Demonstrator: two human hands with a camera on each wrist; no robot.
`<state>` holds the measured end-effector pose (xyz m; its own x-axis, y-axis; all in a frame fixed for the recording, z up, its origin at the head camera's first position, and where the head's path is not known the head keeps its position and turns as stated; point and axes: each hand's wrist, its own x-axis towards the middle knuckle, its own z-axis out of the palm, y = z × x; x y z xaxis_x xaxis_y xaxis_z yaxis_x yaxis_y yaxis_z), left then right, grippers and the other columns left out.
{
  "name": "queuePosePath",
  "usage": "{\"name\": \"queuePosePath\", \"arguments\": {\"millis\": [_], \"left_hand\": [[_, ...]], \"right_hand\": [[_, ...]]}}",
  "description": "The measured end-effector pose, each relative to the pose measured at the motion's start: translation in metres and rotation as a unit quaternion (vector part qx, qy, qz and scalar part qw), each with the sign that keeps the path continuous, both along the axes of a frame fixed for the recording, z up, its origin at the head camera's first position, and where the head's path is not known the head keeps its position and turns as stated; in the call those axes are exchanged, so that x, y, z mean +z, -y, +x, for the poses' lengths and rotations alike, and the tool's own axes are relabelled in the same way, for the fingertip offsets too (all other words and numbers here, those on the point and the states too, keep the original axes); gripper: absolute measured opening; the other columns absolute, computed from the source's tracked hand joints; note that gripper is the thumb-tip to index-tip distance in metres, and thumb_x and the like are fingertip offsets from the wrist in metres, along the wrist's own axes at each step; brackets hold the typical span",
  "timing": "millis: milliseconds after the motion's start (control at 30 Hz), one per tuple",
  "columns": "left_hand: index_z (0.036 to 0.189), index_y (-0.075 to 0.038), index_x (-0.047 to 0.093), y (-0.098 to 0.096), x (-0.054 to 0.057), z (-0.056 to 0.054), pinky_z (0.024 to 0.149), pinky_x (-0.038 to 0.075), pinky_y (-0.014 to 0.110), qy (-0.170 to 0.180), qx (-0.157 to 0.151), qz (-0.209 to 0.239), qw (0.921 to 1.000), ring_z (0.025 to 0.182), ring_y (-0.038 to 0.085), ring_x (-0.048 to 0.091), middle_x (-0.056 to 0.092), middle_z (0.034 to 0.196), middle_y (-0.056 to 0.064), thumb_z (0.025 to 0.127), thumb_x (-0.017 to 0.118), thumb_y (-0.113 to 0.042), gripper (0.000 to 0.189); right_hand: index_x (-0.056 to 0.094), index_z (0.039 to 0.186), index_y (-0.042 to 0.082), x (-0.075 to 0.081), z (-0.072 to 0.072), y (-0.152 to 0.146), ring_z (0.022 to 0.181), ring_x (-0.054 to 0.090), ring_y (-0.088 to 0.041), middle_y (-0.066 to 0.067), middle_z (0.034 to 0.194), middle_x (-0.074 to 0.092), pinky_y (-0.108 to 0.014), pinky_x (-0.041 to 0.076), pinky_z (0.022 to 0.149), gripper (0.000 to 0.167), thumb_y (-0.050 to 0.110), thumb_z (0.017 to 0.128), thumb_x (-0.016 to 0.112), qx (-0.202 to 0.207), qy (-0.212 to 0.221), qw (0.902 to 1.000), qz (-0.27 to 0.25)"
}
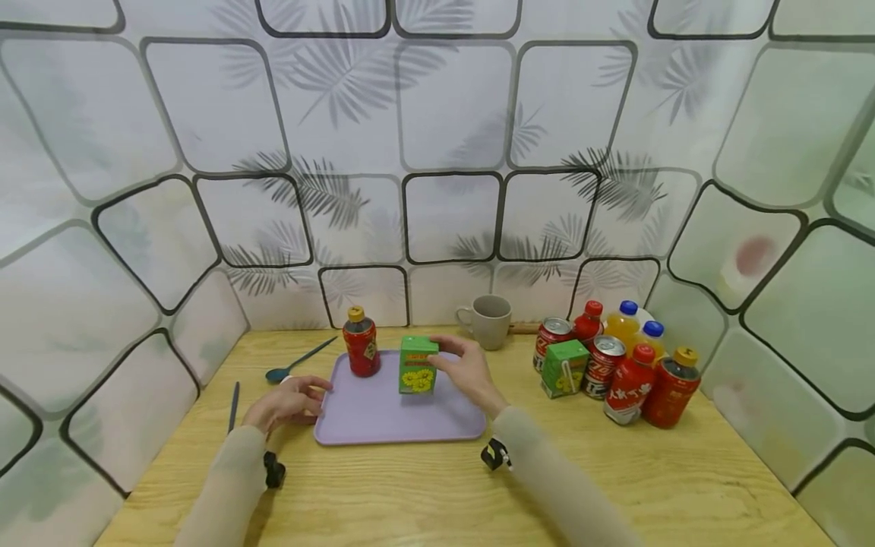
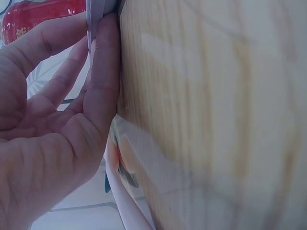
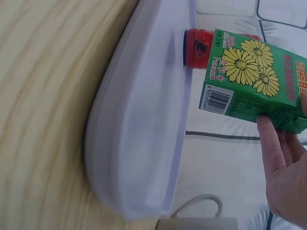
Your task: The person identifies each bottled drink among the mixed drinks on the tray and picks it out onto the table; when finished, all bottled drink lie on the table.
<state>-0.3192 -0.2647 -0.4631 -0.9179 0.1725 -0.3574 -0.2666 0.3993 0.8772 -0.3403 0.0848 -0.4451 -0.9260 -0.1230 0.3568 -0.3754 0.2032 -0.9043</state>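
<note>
My right hand point(image 1: 468, 371) grips a green drink carton point(image 1: 418, 366) with yellow flowers by its upper part. In the right wrist view a small gap shows between the carton's point(image 3: 249, 81) base and the lilac tray point(image 3: 148, 115). My left hand point(image 1: 292, 400) is at the left edge of the tray point(image 1: 390, 431), its thumb and fingers pinching the rim point(image 2: 98, 17). A red-labelled bottle point(image 1: 361, 343) with a dark drink and a yellow cap stands upright at the tray's back left.
A grey mug point(image 1: 489, 322) stands behind the tray. At right are grouped cans point(image 1: 603, 365), another green carton point(image 1: 564, 368), red bottles point(image 1: 630, 385), orange-drink bottles point(image 1: 621, 325) and a dark-drink bottle point(image 1: 671, 389). A blue spoon point(image 1: 301, 360) and a dark utensil point(image 1: 234, 406) lie left.
</note>
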Motion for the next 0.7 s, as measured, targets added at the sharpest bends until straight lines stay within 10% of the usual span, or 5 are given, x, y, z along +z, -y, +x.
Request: {"name": "queuePosePath", "arguments": {"millis": [333,700], "left_hand": [[0.133,0.001,0.052,0.000,-0.001,0.000,0.076,0.058,0.033,-0.001,0.010,-0.013,0.9999,0.086,0.021,0.055,0.053,0.103,0.012,0.083,0.067,0.005,0.053],[0.134,-0.002,0.052,-0.001,-0.002,-0.001,0.077,0.057,0.033,0.005,0.007,-0.023,0.9997,0.088,0.022,0.054,0.051,0.104,0.011,0.083,0.069,0.003,0.054]], "right_hand": [[0.069,0.119,0.006,0.001,0.007,-0.034,0.114,0.063,-0.030,-0.014,0.119,0.069,-0.053,0.043,0.104,0.036,0.008,0.084,0.076,-0.015,0.000,0.9999,0.001],[0.068,0.120,0.006,0.005,0.021,-0.080,0.116,0.061,-0.030,-0.016,0.121,0.068,-0.021,0.053,0.084,0.037,0.010,0.084,0.076,-0.022,-0.006,0.9996,0.017]]}}
